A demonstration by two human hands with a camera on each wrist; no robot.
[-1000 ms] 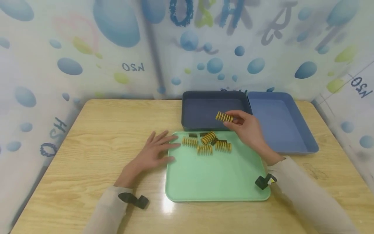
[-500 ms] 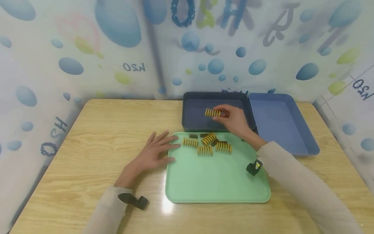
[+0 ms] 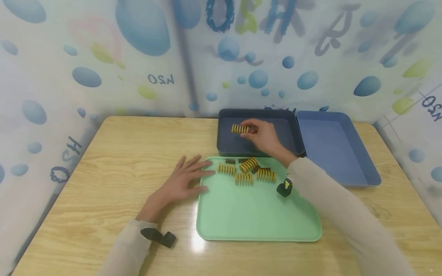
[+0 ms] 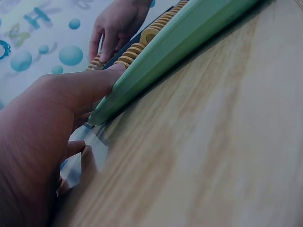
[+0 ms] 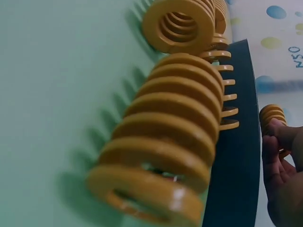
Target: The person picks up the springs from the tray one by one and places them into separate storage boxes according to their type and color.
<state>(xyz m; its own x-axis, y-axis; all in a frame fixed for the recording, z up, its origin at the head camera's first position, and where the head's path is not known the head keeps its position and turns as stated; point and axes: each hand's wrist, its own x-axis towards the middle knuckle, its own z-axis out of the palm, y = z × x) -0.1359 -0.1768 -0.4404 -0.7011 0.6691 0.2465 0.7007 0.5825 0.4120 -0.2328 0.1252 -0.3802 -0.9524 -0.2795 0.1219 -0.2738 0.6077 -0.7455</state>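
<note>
My right hand (image 3: 264, 135) pinches a yellow coil spring (image 3: 240, 129) by one end, over the dark navy tray (image 3: 221, 143). In the right wrist view the held spring (image 5: 272, 113) shows past the dark tray's wall. My left hand (image 3: 179, 180) lies with fingers spread at the left rim of the green tray (image 3: 259, 214), fingertips over its edge. Several yellow springs (image 3: 243, 178) lie in the back part of the green tray, among small dark springs (image 3: 230, 161). One yellow spring (image 5: 161, 123) looms close in the right wrist view.
A lighter blue tray (image 3: 331, 145) stands to the right of the navy one. The trays sit on a wooden table (image 3: 138, 142), with a patterned wall (image 3: 145, 46) behind it. Each sleeve carries a small black camera (image 3: 284, 188).
My right hand has moved left with the yellow spring, from the navy tray's right side to over its left half. The left hand stays at the green tray's rim.
</note>
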